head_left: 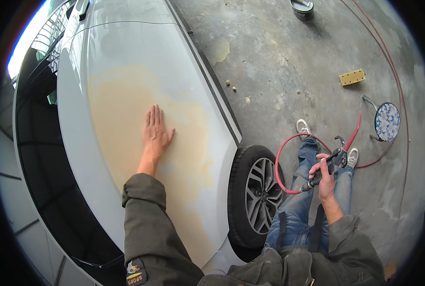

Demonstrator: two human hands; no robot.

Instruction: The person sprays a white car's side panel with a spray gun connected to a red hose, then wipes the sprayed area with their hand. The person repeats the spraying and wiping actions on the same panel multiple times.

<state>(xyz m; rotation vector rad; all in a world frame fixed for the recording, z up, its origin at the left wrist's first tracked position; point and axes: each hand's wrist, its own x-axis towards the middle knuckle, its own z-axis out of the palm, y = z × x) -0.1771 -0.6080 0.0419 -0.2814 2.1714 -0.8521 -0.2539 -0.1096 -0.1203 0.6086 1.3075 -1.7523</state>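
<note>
The tan patch (112, 105) covers much of the pale grey car panel (136, 45), to the left of the wheel (264, 195) and extending beyond it. The left hand (156, 133) lies flat on the patch, left of the wheel and farther off. Its four fingers are straight and close together, pointing away from the wearer, with the thumb spread toward the wheel's side. The tan surface lies beneath the fingers and shows on both sides and ahead of the tips.

The right hand (325, 183), to the right of the wheel, is closed around a black hose-fed tool (337, 159), its index finger partly extended. A red hose (276, 167) loops from the tool toward the wheel.

Farther right of the wheel stands a round stool (388, 122) with a blue-and-white patterned seat. Beyond and right of the wheel, a yellow perforated block (352, 77) rests on the concrete floor (269, 86); farther beyond stands a dark tin (302, 8).
</note>
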